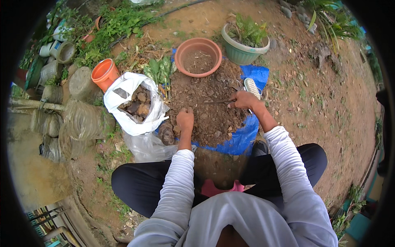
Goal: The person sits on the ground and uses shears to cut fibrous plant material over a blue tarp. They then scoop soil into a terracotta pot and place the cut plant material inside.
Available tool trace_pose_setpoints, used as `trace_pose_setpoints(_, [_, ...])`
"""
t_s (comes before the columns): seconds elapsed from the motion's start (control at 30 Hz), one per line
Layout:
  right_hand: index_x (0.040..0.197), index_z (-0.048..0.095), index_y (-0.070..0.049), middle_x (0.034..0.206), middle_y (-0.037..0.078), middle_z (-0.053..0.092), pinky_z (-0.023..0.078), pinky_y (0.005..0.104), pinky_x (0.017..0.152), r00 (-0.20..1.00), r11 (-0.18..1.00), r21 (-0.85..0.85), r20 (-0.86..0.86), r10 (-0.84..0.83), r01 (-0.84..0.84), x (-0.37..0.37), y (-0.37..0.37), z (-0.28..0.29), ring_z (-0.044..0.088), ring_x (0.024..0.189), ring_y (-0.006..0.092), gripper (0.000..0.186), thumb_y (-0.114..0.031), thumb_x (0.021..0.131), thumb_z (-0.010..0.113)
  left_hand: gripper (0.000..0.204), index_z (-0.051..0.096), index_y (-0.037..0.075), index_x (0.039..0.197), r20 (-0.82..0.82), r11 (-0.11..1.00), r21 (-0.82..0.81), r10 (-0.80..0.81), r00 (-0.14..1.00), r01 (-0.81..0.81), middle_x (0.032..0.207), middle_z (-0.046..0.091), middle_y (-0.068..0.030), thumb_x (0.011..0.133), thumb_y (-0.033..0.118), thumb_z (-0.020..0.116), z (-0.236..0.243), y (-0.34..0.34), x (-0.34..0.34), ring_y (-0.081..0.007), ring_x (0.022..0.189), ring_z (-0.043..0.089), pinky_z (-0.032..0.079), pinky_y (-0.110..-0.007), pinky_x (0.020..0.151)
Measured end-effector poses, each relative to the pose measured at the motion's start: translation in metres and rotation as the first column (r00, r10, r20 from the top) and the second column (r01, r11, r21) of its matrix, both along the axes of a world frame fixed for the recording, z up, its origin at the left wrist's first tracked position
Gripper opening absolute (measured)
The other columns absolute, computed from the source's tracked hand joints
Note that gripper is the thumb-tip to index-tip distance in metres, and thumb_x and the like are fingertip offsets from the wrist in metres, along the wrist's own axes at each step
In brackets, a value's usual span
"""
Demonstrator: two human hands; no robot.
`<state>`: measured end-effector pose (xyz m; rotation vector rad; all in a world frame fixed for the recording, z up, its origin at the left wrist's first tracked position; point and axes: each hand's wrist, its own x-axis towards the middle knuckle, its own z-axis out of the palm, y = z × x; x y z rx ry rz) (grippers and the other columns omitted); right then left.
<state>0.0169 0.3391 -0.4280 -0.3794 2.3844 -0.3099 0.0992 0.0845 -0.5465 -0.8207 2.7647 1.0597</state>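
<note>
Dark, loose soil [207, 125] lies heaped on a blue tarp [235, 147] in front of me. My right hand [243, 101] is closed around a thin, dark-bladed tool that looks like a knife [216, 101]; its blade points left across the soil. At the left side of the heap, my left hand [185, 118] is closed, fingers curled downward over the soil. Whatever those fingers hold, if anything, is hidden. Just beyond my right hand is a white-bristled brush [252, 87]. A white plastic bag [127, 126] with brown clods inside stands open left of my left hand.
A shallow terracotta pot [218, 53] with some soil sits at the heap's far edge. Beside it stand leafy cuttings [158, 71] and a green planter [242, 53] with a fern-like plant. An orange pot [105, 73] leans behind the bag. A pink stool [222, 188] shows beneath me.
</note>
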Motion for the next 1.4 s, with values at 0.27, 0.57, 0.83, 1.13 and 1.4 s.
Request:
trace_pose_setpoints(0.27, [0.116, 0.066, -0.020, 0.114, 0.015, 0.064, 0.045, 0.0405, 0.094, 0.988, 0.985, -0.072, 0.020, -0.154, 0.155, 0.030, 0.038, -0.050, 0.059, 0.109, 0.0330, 0.048, -0.046, 0.076, 0.071, 0.042, 0.057, 0.009, 0.093, -0.039, 0.256, -0.264, -0.966, 0.255, 0.930, 0.101, 0.054, -0.0112, 0.074, 0.043, 0.071, -0.022, 0.084, 0.108, -0.0323, 0.105, 0.052, 0.042, -0.045, 0.087])
trace_pose_setpoints(0.57, [0.112, 0.066, -0.014, 0.103, 0.018, 0.067, 0.047, 0.0411, 0.087, 0.983, 0.970, -0.183, -0.060, -0.174, 0.161, 0.039, 0.040, -0.047, 0.062, 0.099, 0.0333, 0.047, -0.044, 0.077, 0.070, 0.014, 0.059, 0.008, 0.092, -0.050, 0.172, -0.222, -0.985, 0.165, 0.960, 0.096, 0.055, -0.0111, 0.078, 0.012, 0.058, -0.058, 0.092, 0.088, -0.0299, 0.099, 0.057, 0.047, -0.043, 0.078])
trace_pose_setpoints(0.83, [0.118, 0.064, -0.016, 0.113, 0.016, 0.064, 0.046, 0.0407, 0.092, 0.927, 0.929, -0.151, -0.113, -0.357, 0.339, 0.018, 0.032, -0.028, 0.061, 0.106, 0.0317, 0.047, -0.044, 0.079, 0.068, 0.013, 0.059, 0.002, 0.086, 0.115, 0.683, 0.232, -0.726, 0.678, 0.693, 0.081, 0.059, -0.0220, 0.089, 0.014, 0.058, 0.030, 0.058, 0.017, -0.0398, 0.080, 0.057, 0.044, -0.048, 0.073])
trace_pose_setpoints(1.13, [0.119, 0.065, -0.018, 0.112, 0.012, 0.066, 0.046, 0.0369, 0.092, 0.879, 0.851, -0.240, 0.026, -0.476, 0.468, -0.010, 0.059, -0.025, 0.062, 0.105, 0.0285, 0.051, -0.041, 0.075, 0.073, 0.009, 0.056, 0.002, 0.086, -0.404, 0.778, -0.147, -0.611, 0.681, 0.611, 0.082, 0.059, -0.0174, 0.086, 0.011, 0.060, 0.127, 0.073, -0.022, -0.0391, 0.074, 0.055, 0.042, -0.047, 0.066])
trace_pose_setpoints(1.4, [0.109, 0.070, -0.011, 0.088, 0.011, 0.070, 0.049, 0.0336, 0.078, 0.960, 0.931, -0.243, 0.010, -0.278, 0.272, -0.003, 0.050, -0.043, 0.064, 0.082, 0.0208, 0.042, -0.034, 0.074, 0.077, 0.011, 0.062, 0.005, 0.088, -0.021, 0.638, 0.327, -0.733, 0.680, 0.697, 0.076, 0.061, -0.0174, 0.087, 0.016, 0.061, 0.065, 0.071, 0.004, -0.0339, 0.074, 0.060, 0.043, -0.045, 0.065])
